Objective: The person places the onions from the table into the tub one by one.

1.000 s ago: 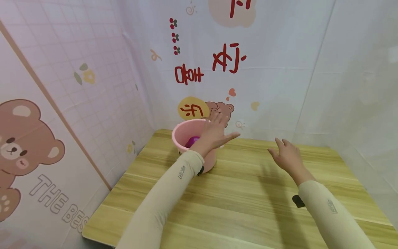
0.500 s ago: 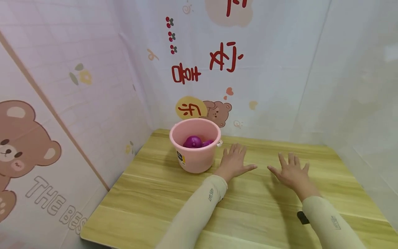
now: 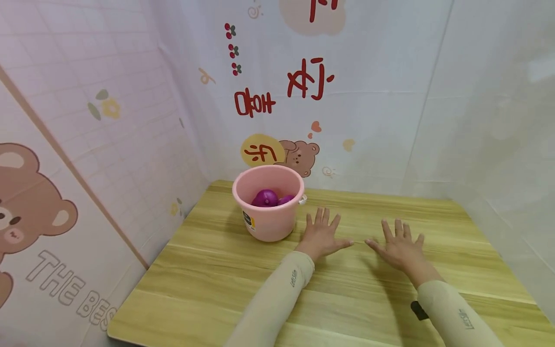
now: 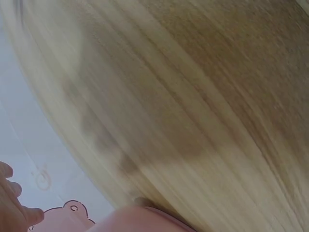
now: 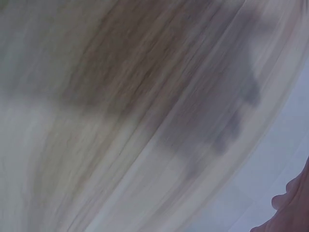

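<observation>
My left hand (image 3: 320, 237) is held over the wooden table, palm down, with its fingers straight and spread. Just to its left stands a pink bucket (image 3: 270, 224), upright, with purple balls (image 3: 266, 198) inside; how many lie deeper cannot be seen. Opposite, my right hand (image 3: 401, 246) has spread fingers too and holds nothing. The two thumbs point toward each other with a small gap between them. Fingers of the left hand (image 4: 12, 203) show at the lower left of the left wrist view, while part of the right hand (image 5: 292, 208) shows at the lower right of its own.
The wood-grain table (image 3: 208, 289) ends at a rounded front left corner. A white printed curtain (image 3: 377, 120) hangs behind it, and another with a bear and a grid (image 3: 125, 120) stands along the left. The bucket has a white handle joint (image 3: 303, 199) on its right.
My left hand has come down from over the bucket to its right side, uncovering the purple balls. My right hand has lowered slightly and spread its fingers. The view has shifted a little.
</observation>
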A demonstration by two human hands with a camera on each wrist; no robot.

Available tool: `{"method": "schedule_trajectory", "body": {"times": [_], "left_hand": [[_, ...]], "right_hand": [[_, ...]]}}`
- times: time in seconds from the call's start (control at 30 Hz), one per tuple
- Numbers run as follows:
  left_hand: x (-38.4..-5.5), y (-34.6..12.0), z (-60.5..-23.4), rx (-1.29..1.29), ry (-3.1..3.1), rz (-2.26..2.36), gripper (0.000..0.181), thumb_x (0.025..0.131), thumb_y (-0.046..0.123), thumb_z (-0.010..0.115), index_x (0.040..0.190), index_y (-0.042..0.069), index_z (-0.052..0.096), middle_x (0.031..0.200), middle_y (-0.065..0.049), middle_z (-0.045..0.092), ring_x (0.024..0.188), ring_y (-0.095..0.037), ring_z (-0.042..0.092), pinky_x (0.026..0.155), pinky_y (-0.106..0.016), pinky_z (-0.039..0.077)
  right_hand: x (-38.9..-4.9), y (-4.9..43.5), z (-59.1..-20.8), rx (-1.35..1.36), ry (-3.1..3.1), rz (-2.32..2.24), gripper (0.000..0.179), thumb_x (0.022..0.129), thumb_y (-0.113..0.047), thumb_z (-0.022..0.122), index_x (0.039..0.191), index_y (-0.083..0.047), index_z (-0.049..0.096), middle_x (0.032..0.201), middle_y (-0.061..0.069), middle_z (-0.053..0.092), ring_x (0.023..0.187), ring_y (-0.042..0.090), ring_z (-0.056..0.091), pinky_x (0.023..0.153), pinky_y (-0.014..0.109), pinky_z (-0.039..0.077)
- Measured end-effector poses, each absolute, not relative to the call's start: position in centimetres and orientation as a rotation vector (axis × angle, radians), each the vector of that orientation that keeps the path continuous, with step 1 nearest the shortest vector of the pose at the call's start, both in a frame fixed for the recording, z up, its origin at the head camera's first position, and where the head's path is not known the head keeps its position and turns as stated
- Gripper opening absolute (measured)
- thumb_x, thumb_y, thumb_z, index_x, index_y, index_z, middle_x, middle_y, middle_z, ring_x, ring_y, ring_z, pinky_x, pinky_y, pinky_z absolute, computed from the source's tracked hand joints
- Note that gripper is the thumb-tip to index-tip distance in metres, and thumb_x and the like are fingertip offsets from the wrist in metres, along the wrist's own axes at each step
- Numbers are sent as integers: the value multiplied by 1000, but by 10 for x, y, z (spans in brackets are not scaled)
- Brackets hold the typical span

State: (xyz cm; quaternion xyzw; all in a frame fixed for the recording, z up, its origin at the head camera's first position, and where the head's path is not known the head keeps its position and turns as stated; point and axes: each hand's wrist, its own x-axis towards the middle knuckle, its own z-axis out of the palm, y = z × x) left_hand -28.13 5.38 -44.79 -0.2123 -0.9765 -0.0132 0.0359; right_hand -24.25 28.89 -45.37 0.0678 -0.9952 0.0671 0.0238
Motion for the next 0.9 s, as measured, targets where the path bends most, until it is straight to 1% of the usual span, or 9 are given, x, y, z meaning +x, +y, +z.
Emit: {"method": "schedule_trajectory", "body": {"times": [0.2, 0.33, 0.57, 0.73, 0.9], "left_hand": [[-283, 55, -451, -650, -2982, 50, 93, 69, 85, 8, 145, 32, 17, 151, -8, 10, 136, -28, 4, 105, -55, 7], [-284, 54, -452, -652, -2970, 69, 94, 68, 85, 7, 145, 32, 18, 150, -8, 10, 136, -28, 5, 105, -56, 6], [-283, 54, -452, -664, -2964, 142, 98, 65, 86, 0, 146, 32, 11, 151, -8, 9, 136, -28, 3, 104, -56, 8], [-283, 54, -452, -656, -2955, 169, 97, 64, 86, -1, 145, 34, 11, 151, -7, 10, 136, -28, 5, 104, -57, 10], [-280, 55, -450, -655, -2968, 181, 96, 64, 86, 0, 145, 35, 9, 151, -5, 9, 136, -27, 5, 104, -57, 10]], "right_hand": [[-244, 280, -452, 231, -3089, 208, 92, 84, -71, 27, 144, -2, 15, 141, 37, 4, 125, 55, 3, 83, 77, -5], [-244, 277, -452, 226, -3100, 221, 92, 84, -71, 28, 144, -2, 15, 141, 36, 3, 126, 55, 2, 83, 77, -6], [-243, 278, -453, 209, -3094, 208, 92, 84, -70, 29, 144, -1, 16, 141, 37, 4, 125, 56, 2, 82, 76, -8], [-242, 279, -453, 210, -3086, 197, 93, 84, -70, 30, 144, -1, 17, 141, 37, 5, 125, 55, 3, 83, 77, -7], [-241, 280, -454, 213, -3088, 197, 93, 83, -71, 30, 144, -1, 17, 141, 37, 5, 125, 55, 3, 83, 77, -6]]}}
